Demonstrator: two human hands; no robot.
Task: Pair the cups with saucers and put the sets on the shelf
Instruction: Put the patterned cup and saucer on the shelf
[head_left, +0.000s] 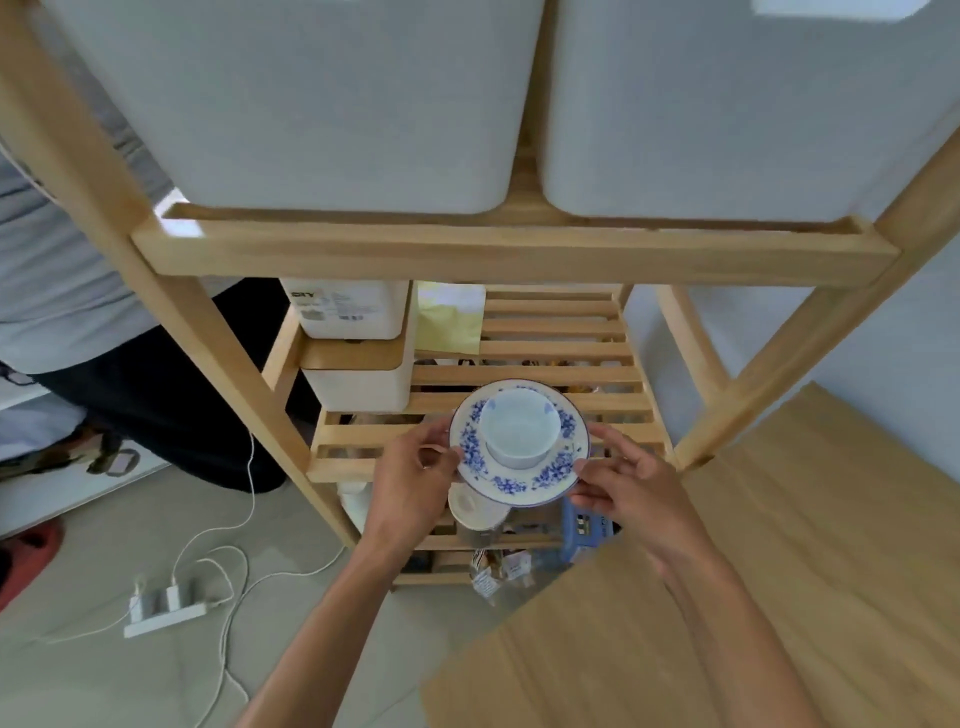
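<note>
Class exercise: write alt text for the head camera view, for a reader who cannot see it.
Two hands, left hand and right hand, hold a blue-flowered saucer with a white cup standing on it, at the front edge of a slatted wooden shelf. White boxes sit at the left of that shelf; two large white bins fill the tier above.
</note>
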